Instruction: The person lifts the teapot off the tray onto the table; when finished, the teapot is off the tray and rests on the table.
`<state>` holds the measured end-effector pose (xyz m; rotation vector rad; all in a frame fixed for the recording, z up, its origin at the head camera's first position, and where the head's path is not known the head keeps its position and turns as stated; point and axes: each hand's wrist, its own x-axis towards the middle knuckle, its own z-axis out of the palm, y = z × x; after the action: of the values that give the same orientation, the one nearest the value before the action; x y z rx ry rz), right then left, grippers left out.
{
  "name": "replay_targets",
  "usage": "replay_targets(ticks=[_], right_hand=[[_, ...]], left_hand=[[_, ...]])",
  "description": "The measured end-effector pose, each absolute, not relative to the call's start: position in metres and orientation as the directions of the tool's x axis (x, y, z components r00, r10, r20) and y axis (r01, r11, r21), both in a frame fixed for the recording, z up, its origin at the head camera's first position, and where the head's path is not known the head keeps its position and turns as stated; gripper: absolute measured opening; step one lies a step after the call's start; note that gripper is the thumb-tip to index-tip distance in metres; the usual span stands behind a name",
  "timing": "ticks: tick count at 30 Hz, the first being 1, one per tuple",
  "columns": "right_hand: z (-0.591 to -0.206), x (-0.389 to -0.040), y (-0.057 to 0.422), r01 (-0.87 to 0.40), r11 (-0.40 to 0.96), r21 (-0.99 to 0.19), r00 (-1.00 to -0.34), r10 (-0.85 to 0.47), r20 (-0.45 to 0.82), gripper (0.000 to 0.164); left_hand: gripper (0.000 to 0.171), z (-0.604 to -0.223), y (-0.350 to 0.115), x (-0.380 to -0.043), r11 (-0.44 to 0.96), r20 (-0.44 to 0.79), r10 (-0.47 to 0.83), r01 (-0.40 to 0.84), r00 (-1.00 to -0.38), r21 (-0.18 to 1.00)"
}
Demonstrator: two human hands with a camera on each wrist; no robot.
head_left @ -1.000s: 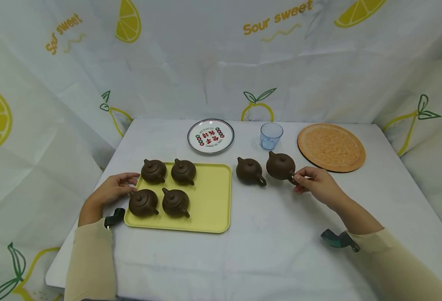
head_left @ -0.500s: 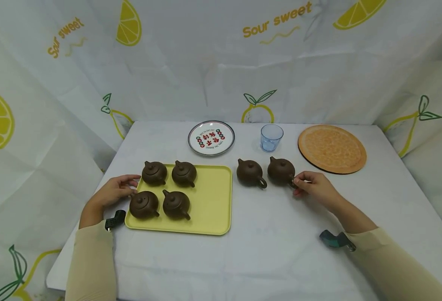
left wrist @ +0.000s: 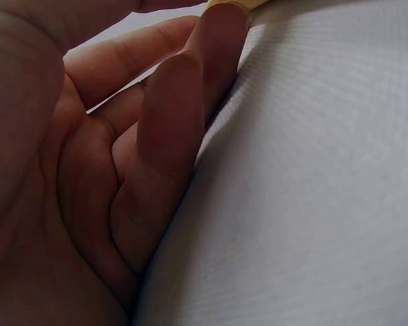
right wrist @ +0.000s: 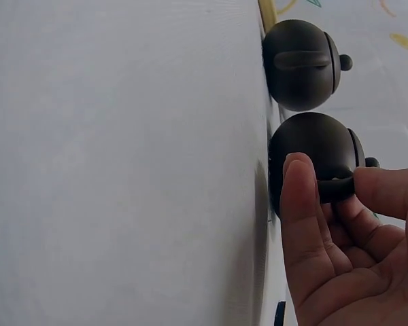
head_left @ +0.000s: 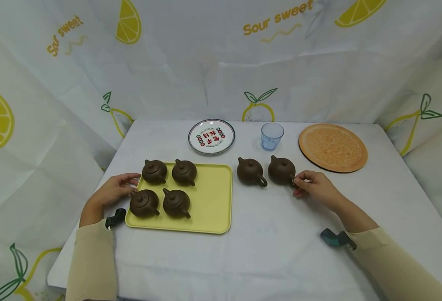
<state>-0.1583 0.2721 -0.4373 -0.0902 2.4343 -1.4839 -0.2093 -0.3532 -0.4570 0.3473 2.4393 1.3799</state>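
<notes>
My right hand [head_left: 316,187] pinches the looped handle of a dark brown teapot [head_left: 282,170] between thumb and fingers. In the right wrist view, that teapot [right wrist: 319,142] sits upright on the table. Close on its left stands a matching teapot [head_left: 249,172], its handle free. My left hand [head_left: 114,190] lies at the left edge of the yellow tray [head_left: 209,200], fingers loosely bent, fingertips by the rim. The left wrist view shows its fingers [left wrist: 166,129] low against the tablecloth, a bit of yellow rim past them. Several similar teapots [head_left: 176,203] stand on the tray's left part.
Behind the teapots are a round white plate [head_left: 211,136] with red print, a clear blue glass [head_left: 272,136] and a round orange-brown mat [head_left: 332,147]. A white cloth [head_left: 273,251] covers the table; a lemon-print curtain [head_left: 205,62] hangs behind.
My right hand has lowered its teapot slightly onto the table beside the other one, still gripping the handle. The last half second shows hardly any movement. My left hand stays at the tray.
</notes>
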Motion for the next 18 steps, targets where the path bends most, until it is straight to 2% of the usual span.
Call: replay_targets(ticks=[6,9,13,18], right_hand=[[-0.419,-0.156,0.272,0.062,0.595,-0.802,-0.980,-0.114,-0.160,0.038],[-0.408,-0.151,0.264,0.056,0.591,-0.805,-0.988,-0.084,-0.130,0.039],[-0.401,-0.147,0.237,0.013,0.543,-0.840,-0.984,-0.143,-0.108,0.038],[-0.393,-0.140,0.189,-0.069,0.472,-0.879,-0.964,-0.258,-0.063,0.028]], left_hand=[[0.047,-0.451,-0.351,-0.210,0.475,-0.116,0.396,0.095,-0.911,0.875],[0.047,-0.442,-0.345,-0.206,0.466,-0.111,0.407,0.102,-0.907,0.879],[0.047,-0.433,-0.339,-0.201,0.474,-0.117,0.398,0.095,-0.910,0.875],[0.048,-0.431,-0.338,-0.197,0.469,-0.118,0.398,0.091,-0.910,0.878]])
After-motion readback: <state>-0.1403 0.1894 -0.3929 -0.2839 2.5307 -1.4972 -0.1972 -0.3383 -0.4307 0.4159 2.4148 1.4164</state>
